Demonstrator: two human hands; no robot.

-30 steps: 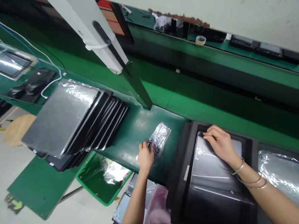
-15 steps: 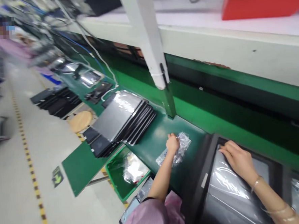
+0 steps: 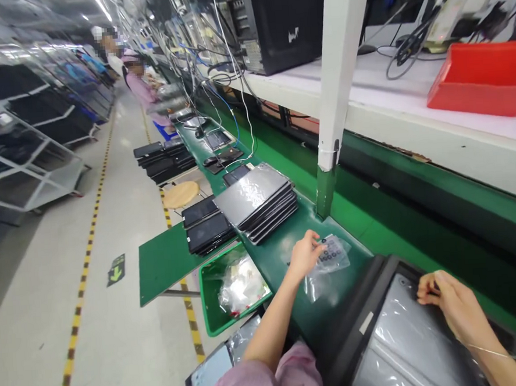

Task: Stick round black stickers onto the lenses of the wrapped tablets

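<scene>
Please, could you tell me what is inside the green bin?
Crumpled clear and whitish plastic lies inside the green bin, with small red bits near its front edge. Whatever lies beneath the plastic is covered.

Your left hand (image 3: 305,255): contact with clear bags (image 3: 340,248) uncertain. Small dark pieces (image 3: 330,256) in bags too small to name. Your right hand (image 3: 457,303): whether it pinches anything, cannot tell. Wrapped panel (image 3: 401,327) cut off by bottom edge, partly hidden behind your right hand. Red bin (image 3: 474,81) cut off at right edge. Floor sign (image 3: 115,270) blurred. Far co-worker (image 3: 140,88) blurred, handwork too small to make out.
</scene>
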